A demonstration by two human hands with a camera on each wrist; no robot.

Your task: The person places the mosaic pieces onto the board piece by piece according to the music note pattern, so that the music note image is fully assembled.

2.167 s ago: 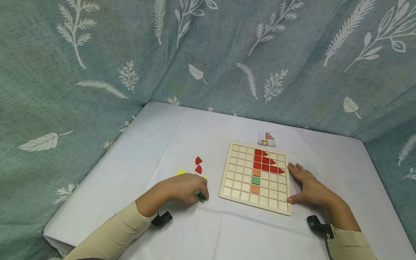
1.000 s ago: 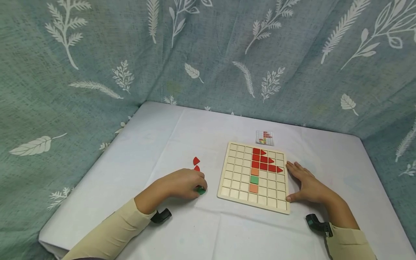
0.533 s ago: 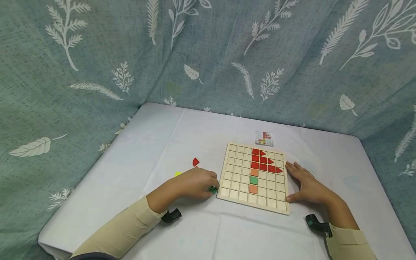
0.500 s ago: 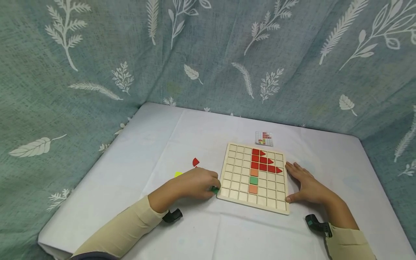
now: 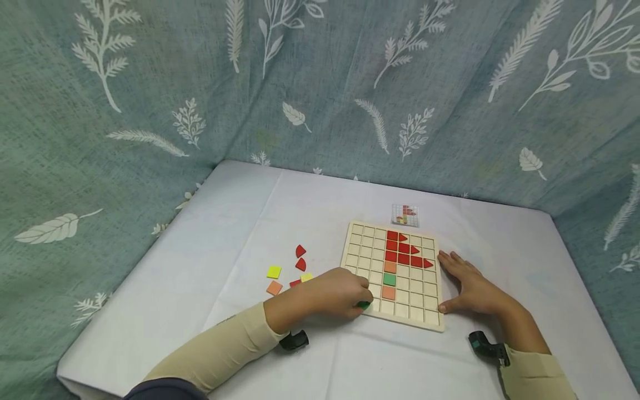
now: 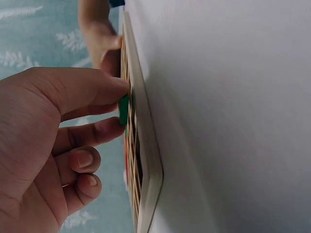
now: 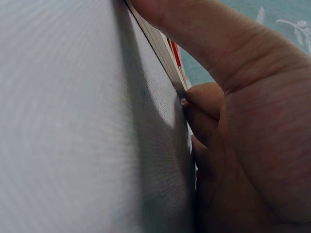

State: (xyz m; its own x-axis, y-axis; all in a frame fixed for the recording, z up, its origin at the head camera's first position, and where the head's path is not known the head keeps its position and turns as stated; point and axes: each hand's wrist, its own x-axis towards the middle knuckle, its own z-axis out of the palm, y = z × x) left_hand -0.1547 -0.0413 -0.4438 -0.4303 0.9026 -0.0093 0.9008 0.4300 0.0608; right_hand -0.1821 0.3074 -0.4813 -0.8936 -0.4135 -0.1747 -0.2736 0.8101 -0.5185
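Observation:
My left hand [image 5: 336, 291] pinches a small green tile [image 6: 123, 109] between thumb and fingertips, right over the near left part of the wooden grid board [image 5: 417, 315]. In the left wrist view the tile stands on edge, close over the board's cells. Rows of red tiles [image 5: 404, 247] with pointed ends fill part of the far half. Below them run an orange square [image 5: 390, 267], a green square [image 5: 389, 279] and a second orange square [image 5: 388, 293]. My right hand [image 5: 475, 286] rests at the board's right edge, thumb and fingers spread and touching its side.
Left of the board lie two red wedge tiles [image 5: 300, 251], yellow squares [image 5: 274, 272], an orange square [image 5: 274, 287] and a red piece [image 5: 295, 283] partly hidden by the left hand. A small printed pattern card [image 5: 405, 215] sits beyond the board's far edge.
My left hand has carried the green tile rightward from the loose tiles to over the board, uncovering several of those tiles. The right hand stays at the board's edge.

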